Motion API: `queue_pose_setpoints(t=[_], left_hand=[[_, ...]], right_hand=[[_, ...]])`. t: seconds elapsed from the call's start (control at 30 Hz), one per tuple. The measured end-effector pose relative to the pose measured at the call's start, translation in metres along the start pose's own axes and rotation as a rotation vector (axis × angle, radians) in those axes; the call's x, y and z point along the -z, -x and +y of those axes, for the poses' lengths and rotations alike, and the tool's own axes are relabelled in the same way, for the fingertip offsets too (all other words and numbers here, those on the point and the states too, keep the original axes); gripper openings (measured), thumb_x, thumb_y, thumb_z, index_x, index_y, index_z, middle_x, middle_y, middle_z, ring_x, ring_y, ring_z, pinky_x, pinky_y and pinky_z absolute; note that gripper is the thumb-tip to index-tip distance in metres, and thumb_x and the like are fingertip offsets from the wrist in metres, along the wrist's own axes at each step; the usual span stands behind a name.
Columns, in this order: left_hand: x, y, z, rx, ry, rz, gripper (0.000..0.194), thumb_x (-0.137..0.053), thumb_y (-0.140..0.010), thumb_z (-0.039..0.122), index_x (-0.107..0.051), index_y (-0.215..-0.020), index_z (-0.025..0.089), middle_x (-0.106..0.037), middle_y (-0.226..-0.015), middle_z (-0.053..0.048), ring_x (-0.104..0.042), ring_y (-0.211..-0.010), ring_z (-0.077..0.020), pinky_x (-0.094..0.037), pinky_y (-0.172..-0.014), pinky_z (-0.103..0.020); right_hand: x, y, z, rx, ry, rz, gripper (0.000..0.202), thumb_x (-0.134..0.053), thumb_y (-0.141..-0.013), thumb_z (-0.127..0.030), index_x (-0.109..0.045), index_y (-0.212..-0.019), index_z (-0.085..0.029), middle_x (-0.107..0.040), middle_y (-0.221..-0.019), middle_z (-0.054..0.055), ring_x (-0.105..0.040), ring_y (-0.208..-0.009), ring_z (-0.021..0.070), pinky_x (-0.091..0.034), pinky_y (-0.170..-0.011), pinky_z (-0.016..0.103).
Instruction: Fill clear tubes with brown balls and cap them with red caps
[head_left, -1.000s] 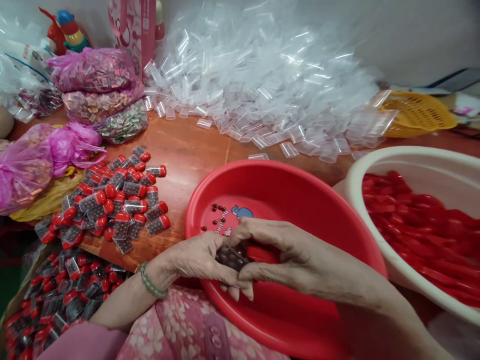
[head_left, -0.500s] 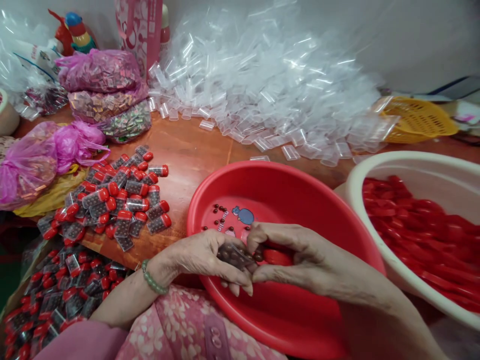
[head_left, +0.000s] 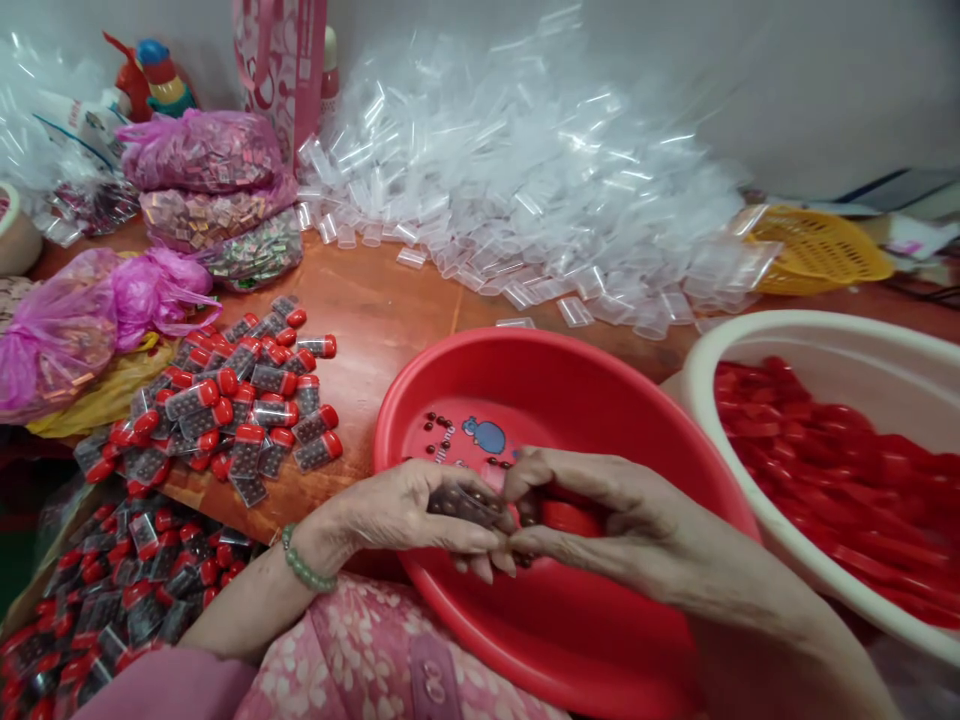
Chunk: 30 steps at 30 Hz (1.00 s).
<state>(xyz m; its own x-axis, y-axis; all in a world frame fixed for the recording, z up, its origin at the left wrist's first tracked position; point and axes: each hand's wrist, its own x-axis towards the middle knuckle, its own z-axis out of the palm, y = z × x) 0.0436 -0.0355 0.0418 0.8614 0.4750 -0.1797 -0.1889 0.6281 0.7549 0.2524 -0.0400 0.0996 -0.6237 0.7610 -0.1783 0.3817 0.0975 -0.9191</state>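
Note:
Over the near part of a red basin (head_left: 555, 350), my two hands meet fingertip to fingertip. My left hand (head_left: 427, 515), with a green bead bracelet (head_left: 304, 565) at its wrist, is closed on a clear container (head_left: 466, 503) filled with dark brown beads. Between the fingers and palm of my right hand (head_left: 600, 510) is a red cap (head_left: 571, 518), with a few brown beads at its fingertips beside the container's end. Loose brown beads (head_left: 442, 422) lie on the basin floor near a blue printed figure (head_left: 487, 435).
Red-capped bead containers (head_left: 247, 400) are heaped left, with more in a box (head_left: 127, 590) below. Clear empty tubes (head_left: 525, 190) form a large pile behind. A white tub (head_left: 701, 370) of red caps stands right, a yellow basket (head_left: 821, 250) behind it, and pink bags (head_left: 202, 150) back left.
My right hand has shifted slightly right with the red cap. Brown beads now show below its fingertips. The view has shifted slightly.

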Motion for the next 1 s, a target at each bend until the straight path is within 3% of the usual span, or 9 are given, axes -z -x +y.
queue_pose_setpoints(t=[0.17, 0.33, 0.47, 0.67, 0.83, 0.93, 1.0], left_hand=[[-0.006, 0.008, 0.01, -0.105, -0.214, 0.097, 0.022, -0.072, -0.078, 0.025, -0.073, -0.099, 0.016, -0.07, -0.098, -0.007, -0.064, -0.092, -0.0147, -0.049, -0.086, -0.027], [-0.012, 0.003, 0.015, -0.015, -0.315, 0.136, 0.032, -0.069, -0.079, 0.023, -0.07, -0.111, 0.018, -0.071, -0.093, -0.005, -0.064, -0.087, -0.0157, -0.049, -0.088, -0.032], [-0.015, -0.005, 0.018, -0.031, -0.316, 0.132, 0.029, -0.067, -0.081, 0.024, -0.069, -0.108, 0.016, -0.069, -0.093, -0.006, -0.062, -0.087, -0.0153, -0.048, -0.084, -0.029], [-0.015, -0.01, 0.02, -0.057, -0.291, 0.192, 0.017, -0.064, -0.082, 0.022, -0.067, -0.097, 0.015, -0.066, -0.087, -0.003, -0.059, -0.078, -0.0112, -0.046, -0.079, -0.026], [-0.01, -0.012, 0.016, -0.045, -0.134, 0.193, 0.03, -0.068, -0.081, 0.035, -0.062, -0.104, 0.015, -0.064, -0.083, -0.003, -0.062, -0.075, -0.012, -0.048, -0.076, -0.027], [-0.009, -0.016, 0.012, -0.01, -0.092, 0.194, 0.039, -0.071, -0.078, 0.041, -0.059, -0.105, 0.015, -0.063, -0.078, -0.002, -0.062, -0.07, -0.0115, -0.049, -0.072, -0.027], [-0.01, -0.019, 0.011, -0.001, -0.072, 0.246, 0.042, -0.073, -0.075, 0.041, -0.057, -0.102, 0.015, -0.063, -0.072, 0.0, -0.06, -0.065, -0.0103, -0.048, -0.067, -0.025]], right_hand=[[0.005, 0.008, 0.007, -0.079, 0.078, 0.133, 0.021, -0.067, -0.082, -0.041, -0.062, -0.082, -0.02, -0.065, -0.074, 0.003, -0.06, -0.066, 0.0151, -0.051, -0.058, 0.024], [0.003, 0.011, 0.016, -0.124, 0.001, 0.266, 0.025, -0.069, -0.079, -0.044, -0.061, -0.078, -0.021, -0.06, -0.067, 0.0, -0.055, -0.059, 0.0129, -0.048, -0.052, 0.022], [-0.003, 0.009, 0.025, -0.103, -0.143, 0.404, 0.028, -0.075, -0.072, -0.044, -0.061, -0.071, -0.02, -0.056, -0.064, -0.001, -0.051, -0.059, 0.0112, -0.044, -0.053, 0.021], [-0.013, 0.009, 0.033, -0.161, -0.487, 0.44, 0.042, -0.058, -0.083, -0.06, -0.062, -0.1, -0.021, -0.039, -0.061, -0.006, -0.03, -0.048, 0.007, -0.029, -0.042, 0.02], [-0.01, 0.008, 0.019, -0.341, -0.382, 0.528, 0.045, -0.059, -0.085, -0.056, -0.056, -0.117, -0.025, -0.052, -0.074, -0.001, -0.046, -0.058, 0.011, -0.041, -0.049, 0.022], [-0.008, 0.002, 0.015, -0.301, -0.239, 0.502, 0.037, -0.059, -0.087, -0.05, -0.057, -0.113, -0.024, -0.061, -0.083, 0.003, -0.056, -0.068, 0.0145, -0.046, -0.054, 0.022], [-0.011, -0.004, 0.015, -0.226, -0.112, 0.559, 0.032, -0.055, -0.089, -0.048, -0.059, -0.108, -0.023, -0.063, -0.091, 0.005, -0.06, -0.077, 0.016, -0.05, -0.062, 0.023]])
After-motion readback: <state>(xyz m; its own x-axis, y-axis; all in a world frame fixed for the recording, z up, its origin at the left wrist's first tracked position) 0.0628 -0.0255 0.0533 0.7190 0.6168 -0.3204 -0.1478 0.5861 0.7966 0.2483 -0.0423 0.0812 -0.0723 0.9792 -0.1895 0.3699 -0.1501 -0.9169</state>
